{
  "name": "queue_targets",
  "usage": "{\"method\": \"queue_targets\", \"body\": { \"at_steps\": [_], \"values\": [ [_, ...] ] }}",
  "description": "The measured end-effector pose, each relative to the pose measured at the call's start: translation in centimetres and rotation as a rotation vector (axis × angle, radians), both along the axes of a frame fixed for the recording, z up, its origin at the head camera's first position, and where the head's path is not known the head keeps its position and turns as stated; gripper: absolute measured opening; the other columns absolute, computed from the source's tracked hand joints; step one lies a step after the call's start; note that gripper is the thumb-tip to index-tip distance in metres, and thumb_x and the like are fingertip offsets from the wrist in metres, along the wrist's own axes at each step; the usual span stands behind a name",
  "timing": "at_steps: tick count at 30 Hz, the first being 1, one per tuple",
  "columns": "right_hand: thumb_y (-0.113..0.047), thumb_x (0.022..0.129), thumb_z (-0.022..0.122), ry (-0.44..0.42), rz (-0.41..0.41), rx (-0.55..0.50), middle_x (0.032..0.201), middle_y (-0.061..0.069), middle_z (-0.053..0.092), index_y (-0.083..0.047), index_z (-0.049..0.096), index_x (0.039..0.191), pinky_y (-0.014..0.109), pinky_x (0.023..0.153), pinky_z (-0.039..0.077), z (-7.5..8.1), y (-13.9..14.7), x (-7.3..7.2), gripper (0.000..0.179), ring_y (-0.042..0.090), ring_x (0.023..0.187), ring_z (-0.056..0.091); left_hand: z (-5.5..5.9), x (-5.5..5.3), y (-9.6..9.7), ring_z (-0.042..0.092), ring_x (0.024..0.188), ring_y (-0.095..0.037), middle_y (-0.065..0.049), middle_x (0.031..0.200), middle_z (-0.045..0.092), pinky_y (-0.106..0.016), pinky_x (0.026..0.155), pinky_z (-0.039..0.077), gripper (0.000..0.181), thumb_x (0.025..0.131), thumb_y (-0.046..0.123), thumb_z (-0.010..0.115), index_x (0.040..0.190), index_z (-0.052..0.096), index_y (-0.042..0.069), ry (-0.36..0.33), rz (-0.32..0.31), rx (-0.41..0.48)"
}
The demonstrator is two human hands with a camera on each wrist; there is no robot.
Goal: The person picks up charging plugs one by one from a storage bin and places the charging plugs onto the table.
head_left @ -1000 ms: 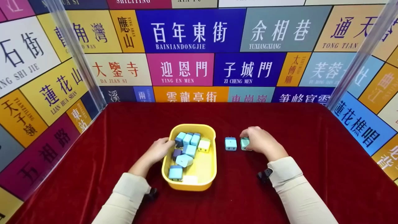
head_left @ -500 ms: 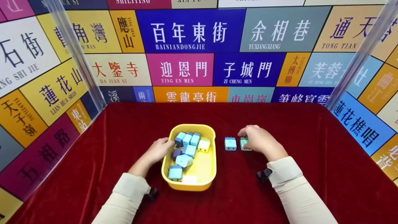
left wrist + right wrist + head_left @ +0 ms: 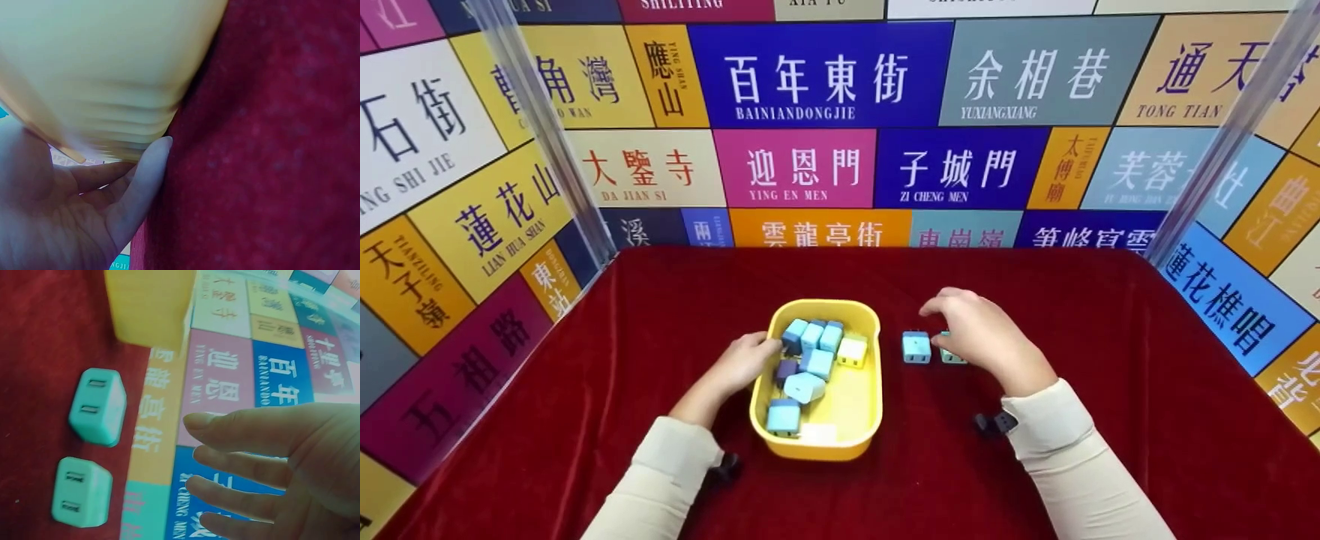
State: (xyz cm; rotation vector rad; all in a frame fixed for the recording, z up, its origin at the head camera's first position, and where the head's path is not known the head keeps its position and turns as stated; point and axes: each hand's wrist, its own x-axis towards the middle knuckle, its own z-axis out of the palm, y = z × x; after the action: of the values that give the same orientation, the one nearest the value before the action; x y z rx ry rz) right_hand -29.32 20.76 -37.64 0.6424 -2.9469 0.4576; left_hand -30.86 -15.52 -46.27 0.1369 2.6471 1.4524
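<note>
My left hand (image 3: 746, 360) holds the left side of a yellow bin (image 3: 874, 405) near its far end. In the left wrist view its thumb (image 3: 149, 174) lies against the bin's outer wall. Inside the bin lie several USB charger plugs, light blue, dark blue and one yellow charger plug (image 3: 852, 350). My right hand (image 3: 986, 337), fingers spread with nothing between them, is over a mint-green charger plug (image 3: 953, 357), hiding part of it. Left of that stands a light-blue charger plug (image 3: 916, 347). In the right wrist view both plugs show their paired ports.
Dark red velvet cloth (image 3: 885, 277) covers the table. Panels printed with street names (image 3: 817, 82) rise behind and at both sides. Clear corner posts (image 3: 562, 157) stand at the back. The bin's right wall faces the two plugs on the cloth.
My right hand has let go of the mint-green plug and lifted up and slightly left, its fingers spreading. The plug stays beside the light-blue one. My left hand and the bin have not moved.
</note>
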Motion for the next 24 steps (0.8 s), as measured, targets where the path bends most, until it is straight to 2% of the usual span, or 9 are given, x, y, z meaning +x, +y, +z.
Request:
{"method": "queue_targets", "body": {
  "at_steps": [7,11,17,21,24],
  "values": [
    [-0.009,0.092,0.081,0.083,0.024,-0.012,0.126,0.011,0.07,-0.007,0.077,0.124,0.051,0.105,0.055,1.4,-1.1,1.3,0.032,0.034,0.121,0.065,0.0,-0.1,0.0,0.071,0.096,-0.024,-0.017,0.111,0.071,-0.04,0.083,0.063,0.045,0.105,0.029,0.05,0.132,0.067,-0.004,-0.006,0.007,-0.005],
    [-0.011,0.092,0.083,0.129,0.066,-0.007,0.124,0.01,0.071,-0.008,0.078,0.123,0.049,0.103,0.056,1.9,-2.1,2.1,0.031,0.033,0.118,0.066,0.0,-0.1,-0.1,0.071,0.096,-0.024,-0.017,0.112,0.071,-0.041,0.083,0.063,0.047,0.105,0.029,0.05,0.134,0.066,-0.004,-0.009,0.002,-0.001],
    [-0.014,0.09,0.086,0.159,0.197,-0.001,0.12,0.007,0.072,-0.01,0.079,0.121,0.044,0.1,0.057,1.8,-4.2,3.5,0.032,0.028,0.114,0.064,-0.1,-0.1,-0.1,0.071,0.098,-0.025,-0.017,0.114,0.071,-0.041,0.085,0.063,0.048,0.105,0.029,0.05,0.136,0.065,-0.005,-0.006,0.0,-0.004],
    [-0.016,0.09,0.086,0.175,0.308,0.015,0.118,0.007,0.072,-0.009,0.079,0.122,0.042,0.098,0.058,1.2,-5.5,4.0,0.033,0.026,0.111,0.065,-0.1,-0.2,-0.1,0.072,0.095,-0.024,-0.017,0.11,0.071,-0.04,0.082,0.063,0.045,0.105,0.028,0.05,0.132,0.067,-0.004,-0.001,0.003,0.002],
    [-0.016,0.09,0.086,0.19,0.363,0.011,0.117,0.008,0.073,-0.007,0.079,0.12,0.04,0.096,0.059,0.7,-6.2,4.1,0.032,0.026,0.109,0.065,0.0,-0.1,-0.1,0.073,0.091,-0.024,-0.016,0.108,0.071,-0.04,0.079,0.064,0.043,0.105,0.027,0.05,0.13,0.068,-0.004,0.001,0.002,0.01]
  ]
}}
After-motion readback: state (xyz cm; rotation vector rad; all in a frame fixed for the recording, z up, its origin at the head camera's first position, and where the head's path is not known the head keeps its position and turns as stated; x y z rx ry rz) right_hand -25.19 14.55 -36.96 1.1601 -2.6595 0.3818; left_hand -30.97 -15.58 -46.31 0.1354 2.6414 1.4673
